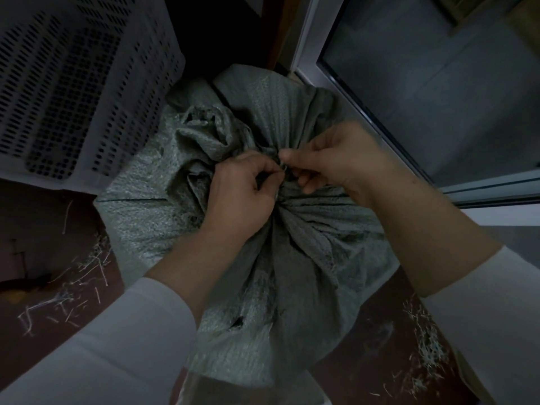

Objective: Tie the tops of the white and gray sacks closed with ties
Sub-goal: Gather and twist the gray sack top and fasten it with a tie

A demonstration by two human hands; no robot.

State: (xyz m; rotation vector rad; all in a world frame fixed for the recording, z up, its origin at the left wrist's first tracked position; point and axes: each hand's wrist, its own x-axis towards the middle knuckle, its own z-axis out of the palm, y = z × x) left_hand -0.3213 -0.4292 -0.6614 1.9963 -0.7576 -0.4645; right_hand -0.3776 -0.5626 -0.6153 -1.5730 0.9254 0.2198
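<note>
Forearms, white-sleeved: extended from the near edge, converged over the centre.
Gray woven sack point(295, 267): stood on the floor, centre, neck gathered.
Left hand point(242, 185), right hand point(336, 160): fingers curled, thin tie point(282, 168) pinched between fingertips at the neck.
Perforated plastic crate point(73, 83): far left.

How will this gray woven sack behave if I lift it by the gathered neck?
Probably floppy: the gray woven sack creases deeply where the left hand and right hand pinch at its neck. Likely heavy, since its body bulges full. The cloth may tear further; a ragged hole shows lower down.
</note>
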